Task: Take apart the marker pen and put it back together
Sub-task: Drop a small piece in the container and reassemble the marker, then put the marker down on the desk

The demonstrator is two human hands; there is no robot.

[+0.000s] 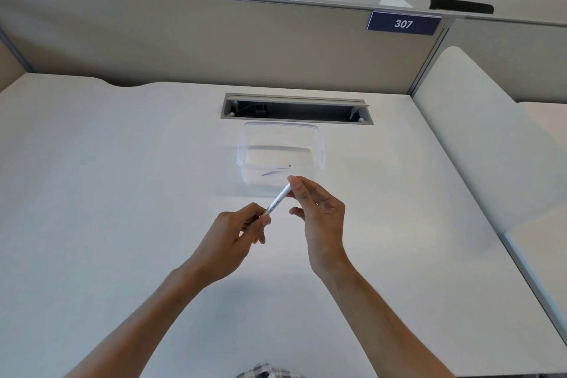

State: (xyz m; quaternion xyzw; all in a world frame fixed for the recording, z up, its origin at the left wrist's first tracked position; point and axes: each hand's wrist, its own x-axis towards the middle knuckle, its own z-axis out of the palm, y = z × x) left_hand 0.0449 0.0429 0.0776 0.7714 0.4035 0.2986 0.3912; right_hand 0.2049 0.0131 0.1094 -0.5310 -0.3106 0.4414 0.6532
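nearest the camera, two bare forearms reach out over the white bench [122, 193]. the left hand [233, 239] has its fingers [257, 219] curled and pinched round the lower end of the marker pen [278, 200]; the right hand [319, 212] pinches the upper end between thumb and forefinger, its other fingers loosely curled below. the pen is held in the air between them, clear of the bench, its long axis running diagonally from the left fingers up and away to the right fingers, so each hand has one end. whether a cap is on either end i cannot tell, as the fingers cover both ends. by my reading the next move turns on that axis: a pull or twist along it, the hands drawing apart, would separate the parts. just past the right fingertips stands a clear plastic container [319, 144] with a small dark piece [276, 171] in it, too small to name. beyond that, a cable slot [294, 109], then the partition [184, 40] with a "307" sign [403, 23].
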